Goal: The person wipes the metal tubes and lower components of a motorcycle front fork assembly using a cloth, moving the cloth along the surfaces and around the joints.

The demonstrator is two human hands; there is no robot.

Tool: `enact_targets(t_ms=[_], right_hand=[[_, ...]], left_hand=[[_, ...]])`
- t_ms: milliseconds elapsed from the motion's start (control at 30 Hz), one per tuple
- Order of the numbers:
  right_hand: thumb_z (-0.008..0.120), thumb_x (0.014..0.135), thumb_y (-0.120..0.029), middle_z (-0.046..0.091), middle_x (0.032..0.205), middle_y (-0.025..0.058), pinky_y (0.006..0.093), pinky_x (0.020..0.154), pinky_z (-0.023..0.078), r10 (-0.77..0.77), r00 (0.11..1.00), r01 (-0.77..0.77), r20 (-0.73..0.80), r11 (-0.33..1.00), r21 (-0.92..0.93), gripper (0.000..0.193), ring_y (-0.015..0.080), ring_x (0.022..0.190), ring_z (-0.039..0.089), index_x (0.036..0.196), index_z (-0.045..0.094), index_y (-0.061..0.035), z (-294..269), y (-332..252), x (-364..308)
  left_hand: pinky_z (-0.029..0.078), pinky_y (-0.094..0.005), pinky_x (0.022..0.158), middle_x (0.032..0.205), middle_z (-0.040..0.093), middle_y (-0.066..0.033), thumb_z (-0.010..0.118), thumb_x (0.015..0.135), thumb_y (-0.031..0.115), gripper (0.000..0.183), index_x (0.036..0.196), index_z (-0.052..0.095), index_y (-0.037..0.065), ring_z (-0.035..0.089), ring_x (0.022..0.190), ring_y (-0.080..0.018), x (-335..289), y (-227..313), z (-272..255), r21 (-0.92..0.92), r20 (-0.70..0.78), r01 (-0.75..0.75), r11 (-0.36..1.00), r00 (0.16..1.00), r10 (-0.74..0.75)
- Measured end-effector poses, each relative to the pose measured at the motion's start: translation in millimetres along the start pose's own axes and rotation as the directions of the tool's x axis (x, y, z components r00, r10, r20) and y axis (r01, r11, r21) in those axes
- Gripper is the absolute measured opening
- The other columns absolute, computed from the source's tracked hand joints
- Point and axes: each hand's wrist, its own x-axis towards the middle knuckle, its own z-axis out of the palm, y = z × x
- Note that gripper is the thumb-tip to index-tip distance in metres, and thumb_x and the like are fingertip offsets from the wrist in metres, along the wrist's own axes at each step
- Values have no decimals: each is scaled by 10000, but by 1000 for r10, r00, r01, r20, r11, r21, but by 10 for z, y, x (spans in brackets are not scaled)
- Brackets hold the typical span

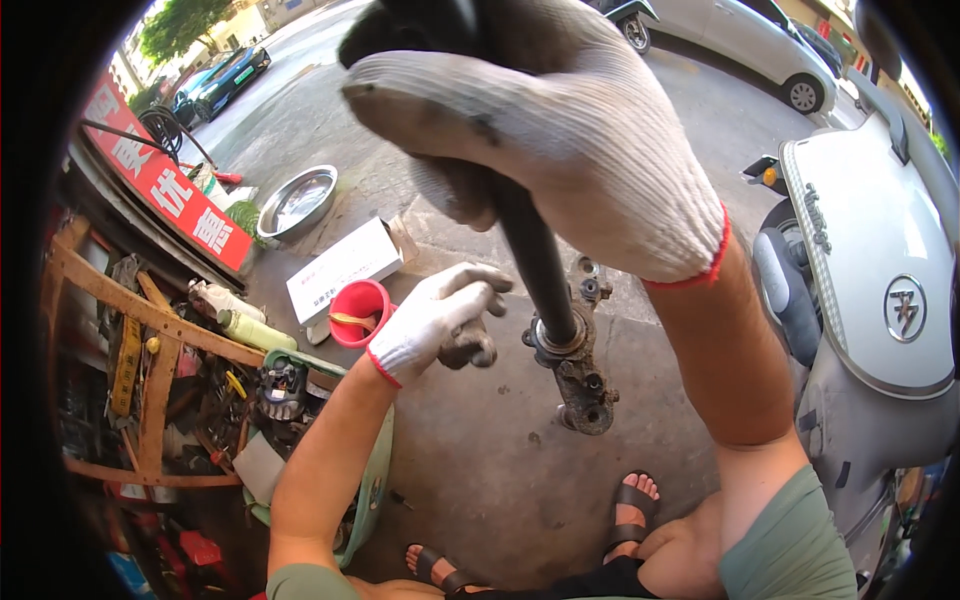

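Observation:
My right hand (pixel 580 140), in a white knit glove with a red cuff, is wrapped round a black steering stem (pixel 532 255), large and close to the camera. The stem slants down to a dirty fork clamp (pixel 585 385) with bolt holes and a ring round its base. A thicker black part at the top is cut off by the frame edge. To the left of the stem is my left hand (pixel 450 318), gloved too, its fingertips stained dark. Its fingers are bent but apart, with nothing visible in them and a gap to the stem.
Beyond my left forearm stand a red cup (pixel 362 312) with a brush in it, a white box (pixel 345 270) and a metal basin (pixel 298 203). A cluttered wooden rack (pixel 160 400) with tools is at left. A grey scooter (pixel 870 270) stands close at right.

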Motion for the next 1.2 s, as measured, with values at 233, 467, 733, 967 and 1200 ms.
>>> enact_targets(t_ms=[233, 467, 733, 967, 1200], right_hand=[[683, 1014, -169, 591, 797, 2, 226, 521, 434, -1, 994, -20, 109, 982, 190, 310, 52, 602, 518, 1243, 548, -10, 3, 6, -41], [676, 1016, -180, 585, 799, 0, 218, 526, 437, 266, 960, -279, 92, 941, 190, 333, 48, 614, 523, 1256, 542, 6, 75, -248, 41], [718, 986, -174, 609, 816, 19, 225, 532, 448, -3, 1000, 4, -12, 991, 133, 367, 63, 629, 545, 1256, 565, 22, 136, -43, -92], [508, 1094, -272, 522, 831, 35, 268, 471, 403, -307, 944, 320, 122, 942, -106, 409, 78, 516, 474, 1375, 497, 24, -240, 257, -120], [477, 1108, -317, 469, 849, -4, 240, 471, 350, -275, 951, 298, 139, 936, -185, 463, 42, 521, 424, 1446, 411, -8, -359, 142, -249]], left_hand=[[376, -202, 498, 732, 621, 25, 666, 1012, 244, 317, 1140, 687, -45, 525, 555, -35, -166, 233, 410, 258, 54, 15, 966, 998, -29], [517, -234, 579, 929, 706, -61, 706, 956, 162, 317, 1183, 663, -55, 657, 672, -95, -22, 61, 275, -37, 87, 185, 982, 980, -182], [548, -256, 692, 1070, 700, -60, 683, 974, 187, 380, 1271, 636, -45, 661, 845, -92, 121, -83, 223, -56, 169, 110, 992, 981, -99], [471, -221, 626, 901, 664, -9, 650, 996, 230, 253, 1110, 656, 4, 573, 716, -54, 81, -71, 350, -71, 198, 69, 995, 979, -54], [453, -229, 609, 868, 648, -4, 633, 991, 199, 195, 1063, 664, 20, 552, 716, -50, 203, -119, 462, -15, 212, -44, 999, 976, 46]])
